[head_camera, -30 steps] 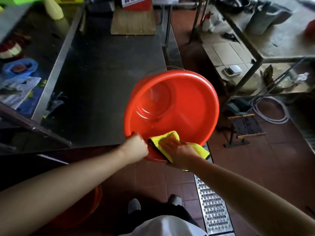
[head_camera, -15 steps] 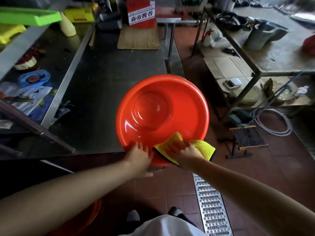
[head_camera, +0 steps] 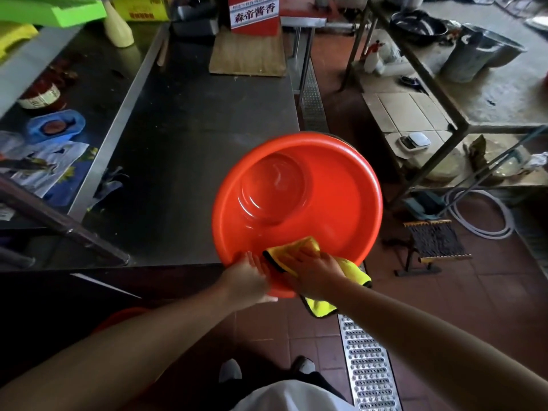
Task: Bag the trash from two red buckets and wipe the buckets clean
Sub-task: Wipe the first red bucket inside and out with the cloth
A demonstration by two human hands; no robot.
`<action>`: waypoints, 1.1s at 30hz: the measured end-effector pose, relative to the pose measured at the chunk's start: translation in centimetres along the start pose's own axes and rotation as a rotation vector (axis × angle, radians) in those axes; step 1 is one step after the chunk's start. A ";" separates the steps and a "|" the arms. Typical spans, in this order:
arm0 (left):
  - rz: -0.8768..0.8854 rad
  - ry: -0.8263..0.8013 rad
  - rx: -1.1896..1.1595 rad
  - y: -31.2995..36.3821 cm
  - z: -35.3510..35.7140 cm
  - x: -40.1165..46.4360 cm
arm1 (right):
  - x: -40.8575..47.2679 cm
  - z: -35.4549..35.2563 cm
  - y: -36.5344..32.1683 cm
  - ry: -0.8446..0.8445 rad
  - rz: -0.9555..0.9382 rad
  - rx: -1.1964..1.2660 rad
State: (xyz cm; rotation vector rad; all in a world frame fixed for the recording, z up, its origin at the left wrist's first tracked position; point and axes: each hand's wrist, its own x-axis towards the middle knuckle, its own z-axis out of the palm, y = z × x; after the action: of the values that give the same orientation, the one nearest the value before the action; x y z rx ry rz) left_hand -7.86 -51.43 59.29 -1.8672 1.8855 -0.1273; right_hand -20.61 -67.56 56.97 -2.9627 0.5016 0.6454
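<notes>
**Bucket tilted at counter edge, cloth on near rim**

Kitchen: we see red floor tiles and a dark steel counter (head_camera: 189,161) running away from us. Far left, a lower shelf holds a blue dish (head_camera: 56,127) and printed bags. At the counter's far end, a wooden board (head_camera: 247,56) with a red box (head_camera: 255,14) on it.

Second red bucket (head_camera: 124,317): only a bit of rim shows, low left, behind our left forearm.

Main red bucket (head_camera: 335,209) sits at the counter's near right corner, tipped so its mouth faces us; inside looks empty.

Left hand (head_camera: 247,281) is on the near rim, fingers straight and laid over the edge, thumb underneath.

Right hand (head_camera: 314,272), just beside it, presses a yellow cloth (head_camera: 292,250) flat on the inner wall by the rim; fingers together, extended. The cloth's tail hangs outside, below the rim.

Right of that: metal floor drain grate (head_camera: 367,366), a small stool (head_camera: 434,241), a coiled hose (head_camera: 477,212), and a metal rack (head_camera: 462,126).
</notes>
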 end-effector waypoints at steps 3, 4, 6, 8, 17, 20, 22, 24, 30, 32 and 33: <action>0.032 0.041 -0.023 0.0 0.3 -0.5 | 1.4 -0.4 2.7 -0.046 0.093 -0.148; 0.038 0.051 -0.030 0.0 0.1 -0.5 | 1.9 -0.5 3.0 -0.053 0.131 -0.176; 0.045 0.061 -0.035 0.1 -0.5 -0.3 | 2.9 -0.5 1.8 -0.094 0.163 -0.098; 0.059 0.072 -0.027 0.4 -1.2 -0.1 | 3.5 -0.3 -0.6 -0.165 0.126 0.114; 0.075 -0.114 0.154 1.0 -2.2 -0.7 | 5.8 0.6 2.5 -0.093 0.240 -0.037; 0.052 -0.109 0.154 1.3 -2.5 -0.7 | 6.8 1.8 -0.5 -0.134 0.171 0.188; 0.034 -0.128 0.170 1.3 -2.3 -1.0 | 7.1 2.8 -0.7 -0.140 -0.004 0.188; 0.024 -0.111 0.176 1.4 -2.2 -1.2 | 8.0 2.8 1.8 -0.113 -0.012 0.178; 0.029 -0.083 0.170 2.6 -2.0 0.4 | 12.7 3.6 1.6 -0.078 0.232 0.141; -0.004 -0.089 0.145 2.8 -1.6 0.5 | 13.7 4.5 0.3 -0.062 0.133 0.284; -0.024 -0.092 0.152 2.8 -1.2 0.4 | 14.2 4.8 0.6 -0.046 0.073 0.290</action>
State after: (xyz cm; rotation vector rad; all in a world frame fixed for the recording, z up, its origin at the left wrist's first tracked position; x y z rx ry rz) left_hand -10.92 -51.94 59.11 -1.7635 1.7427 -0.1839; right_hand -10.53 -71.70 46.72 -2.6634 0.6417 0.5886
